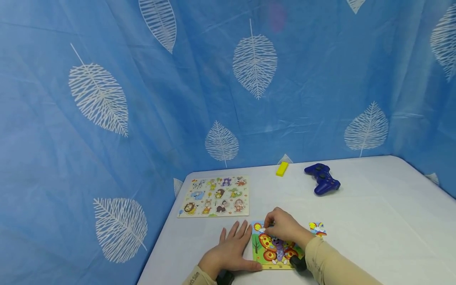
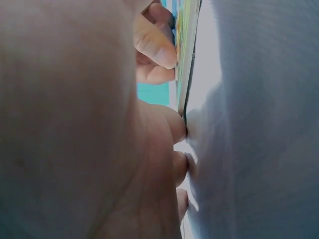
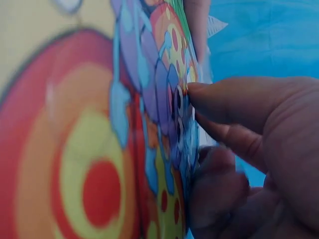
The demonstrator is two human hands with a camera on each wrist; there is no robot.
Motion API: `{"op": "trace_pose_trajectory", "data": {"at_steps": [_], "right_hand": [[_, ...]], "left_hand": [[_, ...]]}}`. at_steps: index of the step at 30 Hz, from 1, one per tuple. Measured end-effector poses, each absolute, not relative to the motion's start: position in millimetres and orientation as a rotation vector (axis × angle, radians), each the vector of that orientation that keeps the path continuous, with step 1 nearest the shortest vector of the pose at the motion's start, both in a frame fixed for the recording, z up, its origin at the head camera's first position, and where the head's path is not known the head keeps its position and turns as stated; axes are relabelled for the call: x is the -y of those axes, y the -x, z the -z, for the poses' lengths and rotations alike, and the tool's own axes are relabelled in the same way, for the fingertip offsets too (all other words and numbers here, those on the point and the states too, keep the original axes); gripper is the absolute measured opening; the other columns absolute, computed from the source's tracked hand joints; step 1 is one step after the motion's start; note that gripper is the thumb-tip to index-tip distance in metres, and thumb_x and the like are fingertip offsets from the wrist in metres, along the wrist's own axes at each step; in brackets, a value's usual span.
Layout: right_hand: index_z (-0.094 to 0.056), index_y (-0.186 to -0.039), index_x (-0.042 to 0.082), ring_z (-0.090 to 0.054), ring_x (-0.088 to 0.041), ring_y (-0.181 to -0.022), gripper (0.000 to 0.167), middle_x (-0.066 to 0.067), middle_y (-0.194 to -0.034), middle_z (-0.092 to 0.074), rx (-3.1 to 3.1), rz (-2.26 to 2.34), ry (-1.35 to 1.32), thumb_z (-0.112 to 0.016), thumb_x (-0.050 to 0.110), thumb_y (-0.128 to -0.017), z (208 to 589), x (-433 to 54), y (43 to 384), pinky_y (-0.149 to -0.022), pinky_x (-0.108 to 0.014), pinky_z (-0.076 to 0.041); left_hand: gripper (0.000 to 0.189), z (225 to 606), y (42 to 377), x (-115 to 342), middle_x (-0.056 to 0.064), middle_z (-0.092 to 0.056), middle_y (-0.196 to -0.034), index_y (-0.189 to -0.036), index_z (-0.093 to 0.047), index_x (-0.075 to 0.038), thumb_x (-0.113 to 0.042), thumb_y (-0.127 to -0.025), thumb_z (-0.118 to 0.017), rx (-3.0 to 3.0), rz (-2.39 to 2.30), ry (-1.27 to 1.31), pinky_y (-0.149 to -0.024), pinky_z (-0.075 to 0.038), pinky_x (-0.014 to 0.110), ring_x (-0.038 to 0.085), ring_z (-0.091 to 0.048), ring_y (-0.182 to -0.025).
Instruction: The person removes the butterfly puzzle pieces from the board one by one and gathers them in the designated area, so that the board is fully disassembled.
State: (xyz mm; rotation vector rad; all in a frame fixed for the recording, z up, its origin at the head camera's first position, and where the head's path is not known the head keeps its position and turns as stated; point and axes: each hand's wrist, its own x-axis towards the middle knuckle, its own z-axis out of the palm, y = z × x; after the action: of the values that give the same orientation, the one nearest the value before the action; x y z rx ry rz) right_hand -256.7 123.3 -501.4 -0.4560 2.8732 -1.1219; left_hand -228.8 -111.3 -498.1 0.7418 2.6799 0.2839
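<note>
A butterfly jigsaw puzzle (image 1: 279, 253) lies on the table in front of me, its printed face upward. My right hand (image 1: 283, 225) is over its upper part, thumb and fingers curled down to pinch a puzzle piece at the surface; the hand hides most of that piece. In the right wrist view the thumb (image 3: 224, 99) meets the picture close to the butterfly's face. Flat on the table, my left hand (image 1: 231, 247) has its fingers spread along the puzzle's left edge, with the thumb at the lower left corner. One loose puzzle piece (image 1: 318, 228) sits right of the board.
An animal puzzle board (image 1: 213, 197) occupies the table's far left. Toward the back are a yellow block (image 1: 282, 169) and a dark blue game controller (image 1: 322, 179). A blue curtain (image 1: 303, 130) with white leaf prints hangs behind the white table (image 1: 384, 221).
</note>
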Motion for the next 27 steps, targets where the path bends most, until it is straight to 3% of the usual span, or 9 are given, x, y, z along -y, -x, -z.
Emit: {"op": "trace_pose_trajectory", "data": {"at_steps": [17,27], "right_hand": [[-0.064,-0.076,0.021,-0.051,-0.013,-0.075,0.020,0.002,-0.088,-0.055,-2.958,1.007,0.427,-0.083,0.017,-0.080,502.4,-117.0,256.9,-0.072,-0.037,-0.047],[-0.066,-0.083,0.019,-0.056,-0.014,-0.083,0.016,0.002,-0.091,-0.061,-2.865,1.082,0.491,-0.081,0.016,-0.084,500.2,-122.0,257.3,-0.081,-0.043,-0.050]], "left_hand": [[0.113,499.3,230.5,112.2,-0.001,-0.007,-0.174,-0.167,-0.016,-0.026,-0.085,-0.081,-0.059,-2.672,-0.292,-0.753,-0.119,-0.011,0.072,0.031,-0.004,-0.161],[0.114,500.0,230.1,111.8,-0.001,-0.007,-0.174,-0.167,-0.017,-0.024,-0.085,-0.081,-0.059,-2.672,-0.291,-0.753,-0.119,-0.011,0.073,0.031,-0.004,-0.161]]}}
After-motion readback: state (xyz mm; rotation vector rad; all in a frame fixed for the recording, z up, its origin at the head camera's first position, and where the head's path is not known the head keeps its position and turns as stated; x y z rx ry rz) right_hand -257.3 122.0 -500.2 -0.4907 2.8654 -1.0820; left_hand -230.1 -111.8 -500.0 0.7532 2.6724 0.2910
